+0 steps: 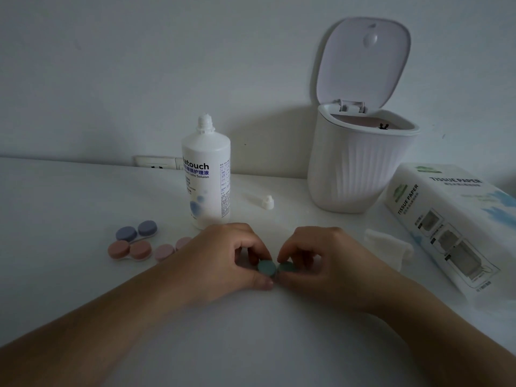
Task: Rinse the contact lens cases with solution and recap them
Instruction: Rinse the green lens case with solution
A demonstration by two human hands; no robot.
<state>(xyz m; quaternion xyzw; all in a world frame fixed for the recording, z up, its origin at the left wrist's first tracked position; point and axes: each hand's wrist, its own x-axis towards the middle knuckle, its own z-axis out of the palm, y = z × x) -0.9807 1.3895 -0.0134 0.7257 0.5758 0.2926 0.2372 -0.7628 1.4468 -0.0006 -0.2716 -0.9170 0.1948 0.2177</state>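
Observation:
A green contact lens case [268,268] sits low over the white table, held between both hands. My left hand [223,252] pinches its left cap, and my right hand [315,258] pinches the right cap [287,266]. Both green caps are on the case. Behind my hands stands the white solution bottle [206,174], uncapped, and its small white cap [267,202] lies on the table to the right of it. Left of my hands lie a purple case [136,231], an orange case [129,249] and a pink case [170,250], all capped, the pink one partly hidden by my left wrist.
A white ribbed bin [360,166] with its lid up stands at the back right. A tissue paper pack [455,222] lies along the right edge, with a folded tissue [388,244] beside it. A wall socket [156,162] sits behind the table.

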